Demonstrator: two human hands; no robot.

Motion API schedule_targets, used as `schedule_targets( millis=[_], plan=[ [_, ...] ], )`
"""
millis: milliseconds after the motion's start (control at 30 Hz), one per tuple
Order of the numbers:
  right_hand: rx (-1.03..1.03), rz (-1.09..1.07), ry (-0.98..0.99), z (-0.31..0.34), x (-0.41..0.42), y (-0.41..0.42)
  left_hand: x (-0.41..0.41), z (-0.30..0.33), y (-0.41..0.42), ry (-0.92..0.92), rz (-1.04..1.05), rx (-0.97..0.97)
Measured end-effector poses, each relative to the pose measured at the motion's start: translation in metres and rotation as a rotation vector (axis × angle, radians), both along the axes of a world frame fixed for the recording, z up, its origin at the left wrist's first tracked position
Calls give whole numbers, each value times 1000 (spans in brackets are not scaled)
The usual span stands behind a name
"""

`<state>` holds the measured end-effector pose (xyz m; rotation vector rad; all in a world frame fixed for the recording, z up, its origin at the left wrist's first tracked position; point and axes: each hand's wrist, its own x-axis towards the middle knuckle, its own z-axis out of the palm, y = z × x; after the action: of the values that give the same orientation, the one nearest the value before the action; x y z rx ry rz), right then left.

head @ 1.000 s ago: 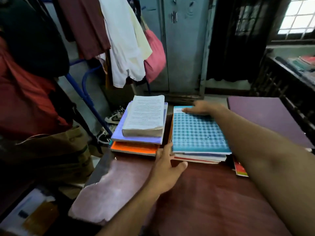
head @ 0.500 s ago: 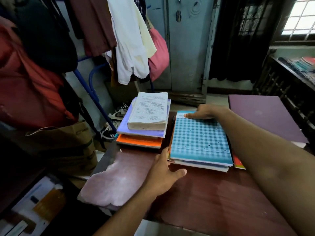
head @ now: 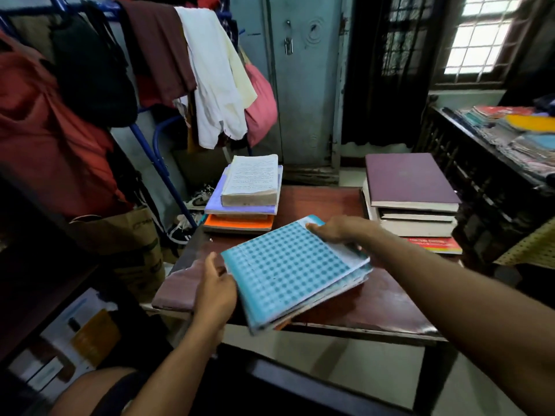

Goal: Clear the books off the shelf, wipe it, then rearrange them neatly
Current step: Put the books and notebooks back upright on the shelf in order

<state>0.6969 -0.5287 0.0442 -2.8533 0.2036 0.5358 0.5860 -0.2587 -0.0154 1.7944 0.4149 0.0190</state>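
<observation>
A stack of thin books topped by a blue checked notebook is lifted and tilted above the brown wooden table. My left hand grips its near left edge; my right hand grips its far right edge. At the table's far left lies a pile with an orange book, a lilac book and a coverless paper book on top. At the far right stands a pile topped by a purple hardcover, with a red book at the bottom.
A clothes rack hung with shirts stands to the left, a brown paper bag below it. A grey-blue padlocked door is behind the table. A dark shelf with folded items runs along the right. Shoes lie on the floor.
The blue checked stack lay flat on the table with my hands at its edges; both hands now hold it, raised, turned and drawn toward me. The camera view pulled back.
</observation>
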Motion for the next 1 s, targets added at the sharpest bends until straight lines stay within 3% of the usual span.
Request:
schedule_targets(
  millis=[100,167,233,333,533,733,1000],
  plan=[
    [79,64,24,-3,-19,14,-5,15,18,4,146,-251],
    [101,97,-18,-5,-30,20,-10,25,27,43,118,-412],
    [110,98,-46,-7,-34,23,-12,36,30,57,-4,-361],
    [128,78,-19,-6,-38,23,-7,35,31,99,-129,-105],
    [157,153,-86,0,-46,21,-6,28,36,73,-108,88],
    [157,252,-102,-4,-54,47,-5,28,60,97,-10,-63],
    [446,298,-34,-3,-58,99,-38,35,109,164,58,-354]
  ],
)
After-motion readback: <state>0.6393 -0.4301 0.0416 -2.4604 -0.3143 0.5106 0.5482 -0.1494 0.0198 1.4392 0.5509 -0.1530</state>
